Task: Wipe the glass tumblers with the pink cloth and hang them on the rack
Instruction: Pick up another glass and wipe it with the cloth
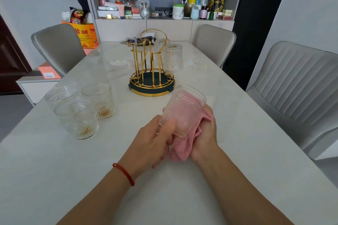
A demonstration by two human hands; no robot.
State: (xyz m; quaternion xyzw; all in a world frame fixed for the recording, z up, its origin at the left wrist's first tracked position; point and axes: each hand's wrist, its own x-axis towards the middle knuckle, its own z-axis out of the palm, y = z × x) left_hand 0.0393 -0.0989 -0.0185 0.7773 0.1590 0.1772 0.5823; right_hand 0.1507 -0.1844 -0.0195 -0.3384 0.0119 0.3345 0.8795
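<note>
My left hand (155, 139) grips the base of a patterned glass tumbler (182, 109) that lies tilted, mouth pointing away to the right. My right hand (204, 133) holds the pink cloth (184, 146), which is pushed inside the tumbler and trails out below it. The gold wire rack (151, 71) on its dark round base stands in the middle of the table. Two tumblers hang upside down on its right side, the nearer one (172, 58) in front of the farther one (161, 42). Three more tumblers (76, 115) stand upright at the left.
The white marble table (237, 115) has grey chairs on the left (58, 47), far right (214, 42) and near right (300, 86). Keys and a small dark packet (139, 41) lie at the table's far end. A cluttered shelf (164, 11) sits behind.
</note>
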